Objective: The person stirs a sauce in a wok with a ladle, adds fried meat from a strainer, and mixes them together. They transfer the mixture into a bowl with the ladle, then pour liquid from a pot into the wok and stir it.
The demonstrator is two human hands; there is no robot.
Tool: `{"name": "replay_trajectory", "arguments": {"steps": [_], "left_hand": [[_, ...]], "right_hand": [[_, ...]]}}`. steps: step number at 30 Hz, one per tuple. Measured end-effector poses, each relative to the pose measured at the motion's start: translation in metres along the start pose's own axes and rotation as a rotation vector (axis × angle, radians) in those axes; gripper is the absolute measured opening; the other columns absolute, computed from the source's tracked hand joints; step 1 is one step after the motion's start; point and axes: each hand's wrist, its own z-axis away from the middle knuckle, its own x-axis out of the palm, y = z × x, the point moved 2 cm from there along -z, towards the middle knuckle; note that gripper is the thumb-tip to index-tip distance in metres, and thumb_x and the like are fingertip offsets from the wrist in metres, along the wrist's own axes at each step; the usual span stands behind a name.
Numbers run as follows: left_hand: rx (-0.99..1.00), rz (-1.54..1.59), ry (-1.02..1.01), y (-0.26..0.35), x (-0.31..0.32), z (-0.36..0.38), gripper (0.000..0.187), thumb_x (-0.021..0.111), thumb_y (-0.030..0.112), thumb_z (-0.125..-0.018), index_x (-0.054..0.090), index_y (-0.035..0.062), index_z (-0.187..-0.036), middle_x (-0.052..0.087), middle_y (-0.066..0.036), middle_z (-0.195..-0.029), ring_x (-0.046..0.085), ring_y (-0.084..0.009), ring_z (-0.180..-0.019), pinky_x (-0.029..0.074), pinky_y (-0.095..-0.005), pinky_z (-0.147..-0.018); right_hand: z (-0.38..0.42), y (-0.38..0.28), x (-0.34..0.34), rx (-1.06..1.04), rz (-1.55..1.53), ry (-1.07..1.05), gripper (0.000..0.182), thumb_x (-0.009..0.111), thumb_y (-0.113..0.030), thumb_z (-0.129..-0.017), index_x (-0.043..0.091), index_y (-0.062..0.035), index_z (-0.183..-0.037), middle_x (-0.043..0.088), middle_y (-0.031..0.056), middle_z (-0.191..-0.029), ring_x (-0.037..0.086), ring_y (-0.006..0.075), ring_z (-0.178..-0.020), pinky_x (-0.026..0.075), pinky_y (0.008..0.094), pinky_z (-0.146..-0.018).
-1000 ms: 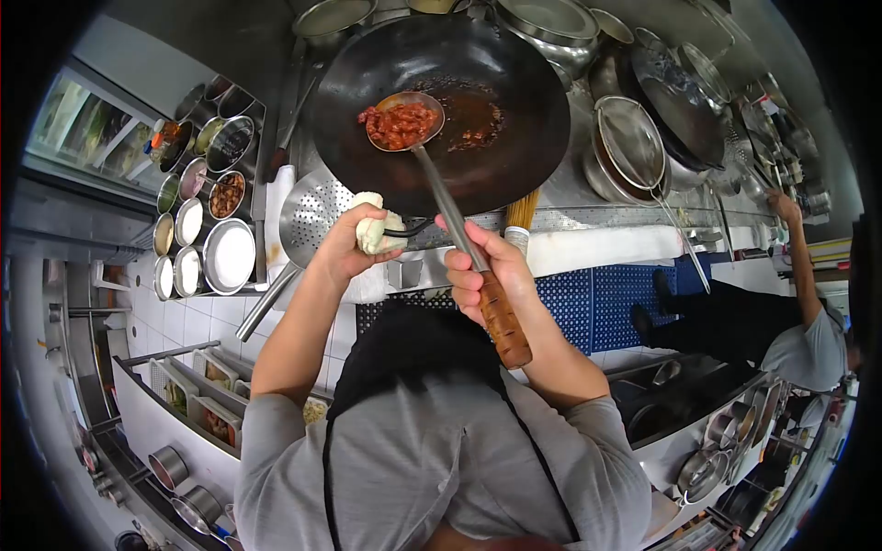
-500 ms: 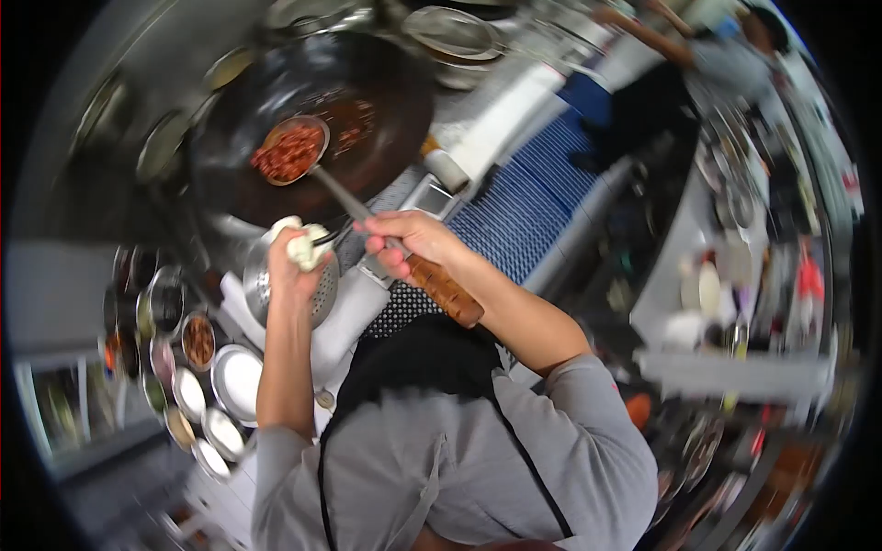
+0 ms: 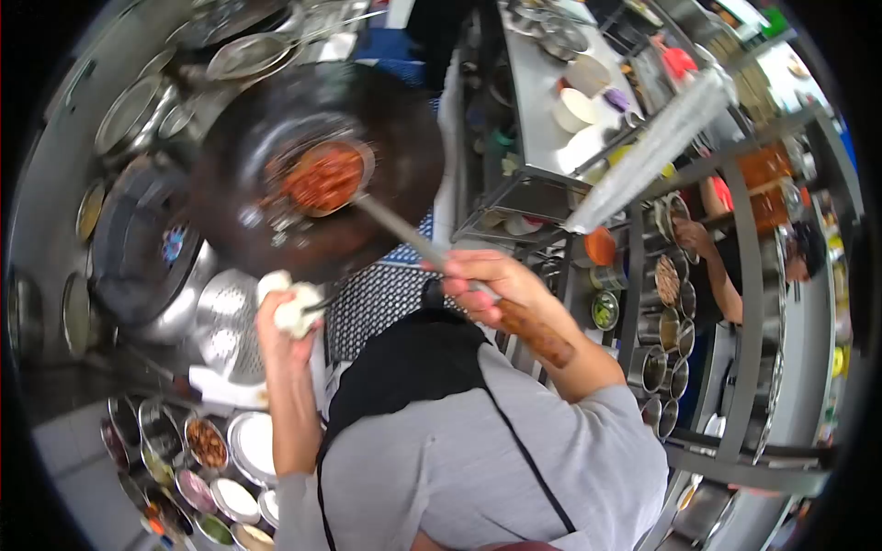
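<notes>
My left hand point(image 3: 283, 342) grips a folded white cloth point(image 3: 299, 310) wrapped at the handle of a large dark wok point(image 3: 404, 119). The wok is off the stove and held in front of me. My right hand point(image 3: 487, 280) is closed around the shaft of a long ladle point(image 3: 400, 227), just above its brown wooden handle. Over the middle of the wok, the ladle's bowl is full of reddish sauced meat pieces point(image 3: 322, 177). Some sauce and bits lie on the wok's surface below it. Most of the wok's handle is hidden by the cloth.
A stove burner point(image 3: 138, 248) with a blue flame is at left, beside a perforated metal strainer point(image 3: 230, 321). Ingredient tins point(image 3: 204, 443) stand lower left. On the right are a steel table point(image 3: 542, 129) and shelving point(image 3: 749, 312), with a person's hand point(image 3: 694, 237) behind it.
My view and body have turned right. The wok has come away from the stove with me, exposing the burner. The ladle is still full, and both hands keep their hold.
</notes>
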Motion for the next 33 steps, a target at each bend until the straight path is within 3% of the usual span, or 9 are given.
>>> {"name": "replay_trajectory", "arguments": {"steps": [5,12,19,26,33], "left_hand": [[-0.155,-0.081,-0.078,-0.025,0.047,-0.028,0.013,0.058,0.015,-0.078,0.057,0.0088,-0.090,0.064,-0.008,-0.072,0.062,-0.0206,-0.056,0.048,-0.0339,-0.038],[-0.308,-0.129,-0.175,-0.066,0.104,-0.062,0.012,0.061,0.015,-0.075,0.058,0.0105,-0.085,0.063,-0.006,-0.071,0.061,-0.0194,-0.058,0.048,-0.0338,-0.039],[-0.303,-0.166,-0.216,-0.098,0.170,-0.118,0.012,0.059,0.017,-0.078,0.058,0.0077,-0.085,0.063,-0.007,-0.071,0.062,-0.0199,-0.056,0.049,-0.0336,-0.039],[-0.317,-0.242,-0.133,-0.115,0.234,-0.164,0.009,0.057,0.017,-0.079,0.057,0.0099,-0.085,0.061,-0.006,-0.071,0.061,-0.0199,-0.059,0.047,-0.0323,-0.040],[-0.403,-0.269,-0.233,-0.111,0.265,-0.218,0.011,0.058,0.018,-0.079,0.057,0.0105,-0.086,0.061,-0.005,-0.073,0.061,-0.0187,-0.060,0.048,-0.0313,-0.042]], "right_hand": [[0.020,-0.003,-0.023,-0.110,-0.237,0.038,0.027,0.051,-0.011,-0.096,0.052,0.0027,-0.119,0.051,0.0049,-0.075,0.042,0.0045,-0.046,0.036,0.0195,-0.034],[0.035,-0.042,-0.073,-0.246,-0.334,0.035,0.029,0.048,-0.013,-0.097,0.051,0.0041,-0.121,0.052,0.0052,-0.075,0.043,0.0052,-0.048,0.036,0.0189,-0.034],[0.038,-0.112,-0.119,-0.335,-0.347,0.022,0.029,0.049,-0.013,-0.097,0.050,0.0023,-0.121,0.051,0.0023,-0.073,0.042,0.0043,-0.047,0.034,0.0180,-0.035],[0.039,-0.171,-0.162,-0.383,-0.412,0.056,0.028,0.048,-0.013,-0.097,0.051,0.0023,-0.121,0.050,0.0026,-0.073,0.043,0.0048,-0.047,0.035,0.0185,-0.035],[0.049,-0.206,-0.168,-0.603,-0.454,0.088,0.033,0.047,-0.013,-0.097,0.048,0.0048,-0.124,0.051,0.0046,-0.076,0.044,0.0058,-0.048,0.039,0.0199,-0.036]]}}
